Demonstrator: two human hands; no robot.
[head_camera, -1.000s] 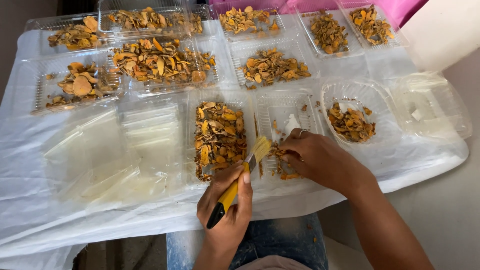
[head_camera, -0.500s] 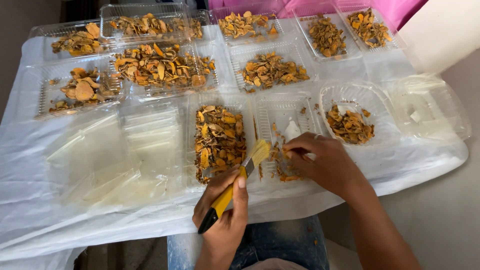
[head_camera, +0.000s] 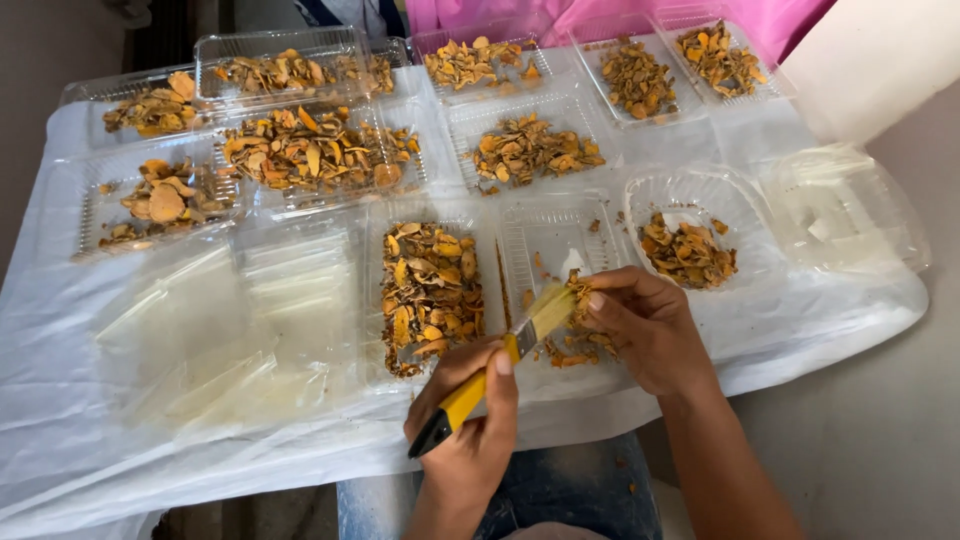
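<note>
My left hand (head_camera: 470, 420) grips a small brush with a yellow and black handle (head_camera: 462, 398); its pale bristles (head_camera: 552, 305) point up and right. My right hand (head_camera: 645, 325) pinches a small orange dried slice (head_camera: 578, 292) right against the bristles. Both hands hover over a clear plastic tray (head_camera: 560, 235) that holds a few dried orange pieces near its front. Left of it, another clear tray (head_camera: 375, 300) is full of dried orange-brown slices (head_camera: 430, 290).
Several more clear trays of dried slices (head_camera: 315, 150) cover the white plastic sheet (head_camera: 60, 400) on the table. An oval clear container with slices (head_camera: 688, 250) and an empty one (head_camera: 845, 210) sit at the right. Flat empty lids (head_camera: 210, 320) lie at the left.
The camera has come closer to the table. My right hand has brought the slice up against the bristles, and the brush has tilted slightly towards it.
</note>
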